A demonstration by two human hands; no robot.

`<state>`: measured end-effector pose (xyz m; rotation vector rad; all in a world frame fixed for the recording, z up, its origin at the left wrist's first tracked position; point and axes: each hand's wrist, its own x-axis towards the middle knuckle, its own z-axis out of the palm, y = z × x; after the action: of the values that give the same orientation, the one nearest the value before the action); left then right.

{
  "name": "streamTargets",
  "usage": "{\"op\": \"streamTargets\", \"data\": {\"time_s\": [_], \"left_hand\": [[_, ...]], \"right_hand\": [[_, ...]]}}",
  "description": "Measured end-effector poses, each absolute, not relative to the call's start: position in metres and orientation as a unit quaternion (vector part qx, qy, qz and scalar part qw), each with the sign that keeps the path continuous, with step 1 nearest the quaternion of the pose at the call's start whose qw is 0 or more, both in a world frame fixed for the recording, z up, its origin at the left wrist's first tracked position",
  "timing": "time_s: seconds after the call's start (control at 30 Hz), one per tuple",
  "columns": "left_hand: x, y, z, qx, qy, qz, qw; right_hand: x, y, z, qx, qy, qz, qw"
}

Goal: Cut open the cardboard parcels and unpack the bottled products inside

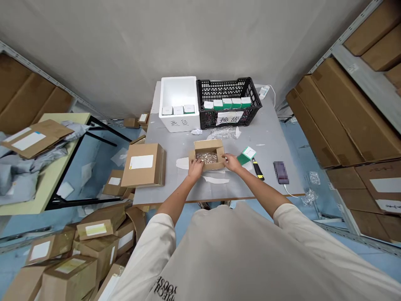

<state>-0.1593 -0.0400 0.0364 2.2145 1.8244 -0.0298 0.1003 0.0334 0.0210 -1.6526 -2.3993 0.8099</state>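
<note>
A small cardboard box (209,145) stands with its flaps up on the grey table, in front of my body. Clear bubble wrap (207,158) fills its inside. At the box's left front corner, my left hand (196,168) grips the edge, its fingertips partly hidden. My right hand (231,161) pinches the flap on the right side. Just right of that hand lie a green and white box (247,155) and a yellow and black utility knife (258,170). Torn white paper (216,180) lies in front of the cardboard box.
Behind are a white foam bin (180,125) and a black crate (230,85), each with several small boxes. A closed carton (142,165) sits at the table's left, a phone (281,172) with a cable at the right. Cartons (94,246) are heaped on the floor at left.
</note>
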Motion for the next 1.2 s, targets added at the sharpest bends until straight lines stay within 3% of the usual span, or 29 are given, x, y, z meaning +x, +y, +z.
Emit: {"op": "streamTargets", "data": {"time_s": [0.4, 0.7, 0.93, 1.2], "left_hand": [[-0.233, -0.038, 0.037, 0.749, 0.654, 0.010, 0.104], [-0.273, -0.046, 0.027, 0.717, 0.686, 0.037, 0.114], [-0.247, -0.036, 0.035, 0.740, 0.656, 0.120, 0.089], [-0.163, -0.012, 0.055, 0.803, 0.567, 0.162, 0.091]], "right_hand": [[0.029, 0.036, 0.007, -0.512, -0.796, 0.286, 0.151], [-0.023, 0.040, 0.005, -0.490, -0.808, 0.297, 0.140], [0.008, 0.033, 0.016, -0.491, -0.814, 0.272, 0.147], [0.101, 0.038, 0.040, -0.512, -0.820, 0.191, 0.171]]}}
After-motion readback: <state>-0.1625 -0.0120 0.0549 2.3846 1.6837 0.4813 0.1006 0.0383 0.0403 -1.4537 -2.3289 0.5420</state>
